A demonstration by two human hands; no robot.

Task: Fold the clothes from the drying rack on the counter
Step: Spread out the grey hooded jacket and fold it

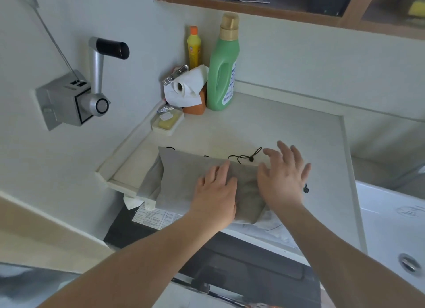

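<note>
Both bare forearms reach forward, hands palm-down side by side.
Left hand (pixel 216 192) lies flat, fingers straight and close together. Right hand (pixel 284 174) sits just beside it, fingers spread and slightly lifted, blurred; small dark band at the wrist.

Head view. Left hand (pixel 217 192) lies flat, fingers straight, on a folded grey garment (pixel 184 176) at the counter's (pixel 287 133) near edge. Right hand (pixel 284 174), fingers spread, is at the garment's right end; contact cannot be told. A black drawstring (pixel 245 156) trails beyond the far fold. At the back stand a green bottle (pixel 224 71), yellow bottle (pixel 193 48), paper roll (pixel 186 87) and soap dish (pixel 166 122). A crank (pixel 92 84) is mounted on the left wall.
</note>
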